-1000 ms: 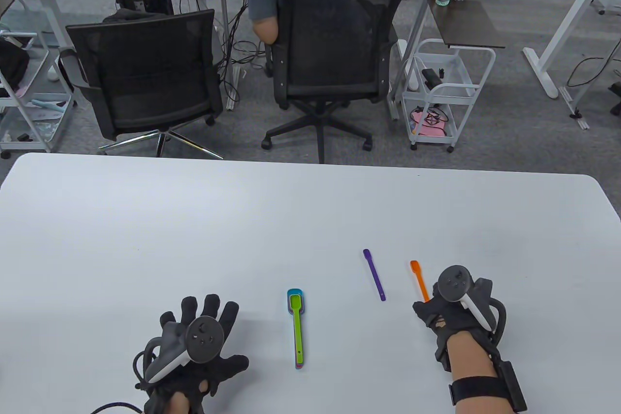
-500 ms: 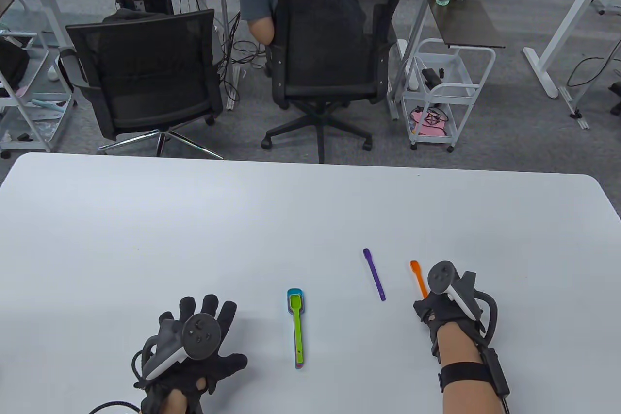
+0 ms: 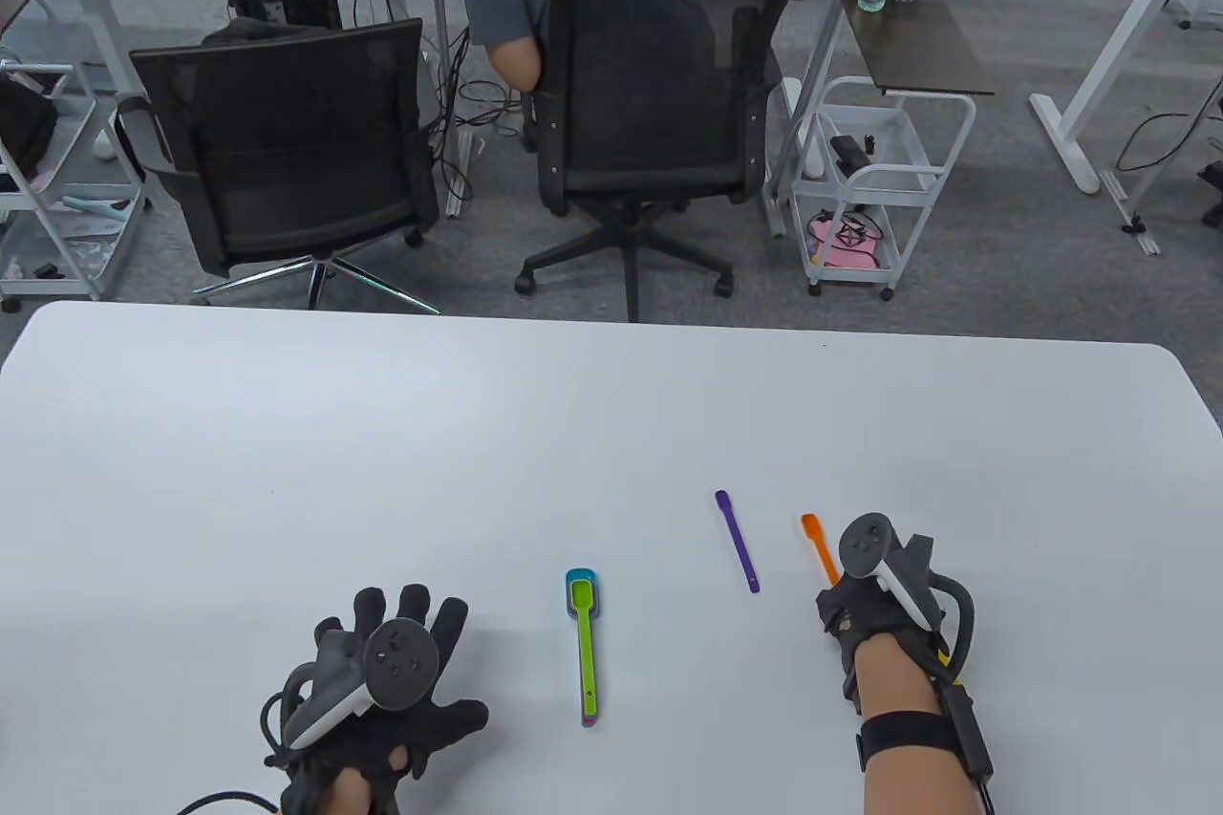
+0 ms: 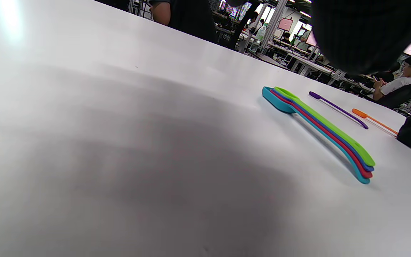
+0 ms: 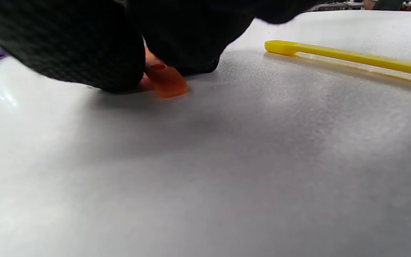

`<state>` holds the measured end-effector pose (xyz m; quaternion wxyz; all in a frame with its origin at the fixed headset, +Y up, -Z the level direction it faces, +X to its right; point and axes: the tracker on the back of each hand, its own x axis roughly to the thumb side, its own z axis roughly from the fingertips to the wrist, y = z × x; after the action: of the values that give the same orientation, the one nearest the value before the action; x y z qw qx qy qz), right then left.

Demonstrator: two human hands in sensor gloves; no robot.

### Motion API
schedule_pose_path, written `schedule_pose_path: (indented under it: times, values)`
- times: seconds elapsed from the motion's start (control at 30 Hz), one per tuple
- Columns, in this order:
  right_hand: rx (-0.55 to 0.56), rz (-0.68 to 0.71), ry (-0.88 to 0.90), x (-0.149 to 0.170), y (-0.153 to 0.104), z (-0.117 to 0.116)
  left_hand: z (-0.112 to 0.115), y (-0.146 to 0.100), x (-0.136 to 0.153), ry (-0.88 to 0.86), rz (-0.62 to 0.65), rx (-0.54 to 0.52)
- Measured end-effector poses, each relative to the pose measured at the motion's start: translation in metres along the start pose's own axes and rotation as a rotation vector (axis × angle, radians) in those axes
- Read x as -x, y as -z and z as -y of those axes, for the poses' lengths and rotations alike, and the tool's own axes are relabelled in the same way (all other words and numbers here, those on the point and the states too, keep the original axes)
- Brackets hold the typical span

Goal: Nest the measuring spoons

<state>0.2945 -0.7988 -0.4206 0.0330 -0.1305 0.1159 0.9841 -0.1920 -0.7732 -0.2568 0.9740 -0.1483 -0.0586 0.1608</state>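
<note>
The right hand [image 3: 865, 610] rests on the white table [image 3: 611, 433] at the near right, with its fingers curled down onto the handle end of the orange spoon [image 3: 820, 549]. In the right wrist view the gloved fingers [image 5: 84, 50] pinch that handle against the table surface; the tip of the handle, with its hanging hole, projects from beneath them. The bowl of the orange spoon points away from the person.

The purple spoon [image 3: 737, 540] lies flat just to the left of the orange spoon, not touching it. The yellow spoon [image 5: 348, 55] lies flat on the table close to the right hand; in the table view the hand and its tracker almost wholly hide it.

The nested stack [image 3: 585, 645] lies between the two hands, bowls pointing away from the person. The left wrist view shows four spoons in it: teal at the bottom, then red, blue and green on top.

The left hand [image 3: 387, 681] lies palm down on the table at the near left, fingers spread and straight, holding nothing, well apart from the stack.
</note>
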Motion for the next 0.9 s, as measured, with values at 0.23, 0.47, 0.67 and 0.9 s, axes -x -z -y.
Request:
schedule_pose_path:
  times: [0.23, 0.47, 0.67, 0.9]
  values:
    - [0.038, -0.006, -0.013, -0.003, -0.003, -0.001, -0.001, 0.000, 0.001, 0.000, 0.004, -0.008]
    - [0.070, -0.030, 0.024, -0.003, -0.015, 0.001, -0.001, -0.001, 0.001, -0.001, 0.012, -0.014]
    - [0.102, -0.024, 0.071, -0.023, -0.046, 0.015, 0.001, -0.001, -0.003, 0.011, 0.022, -0.012]
    - [0.108, 0.016, 0.122, -0.067, -0.092, 0.023, 0.003, -0.003, -0.005, 0.017, 0.034, -0.003]
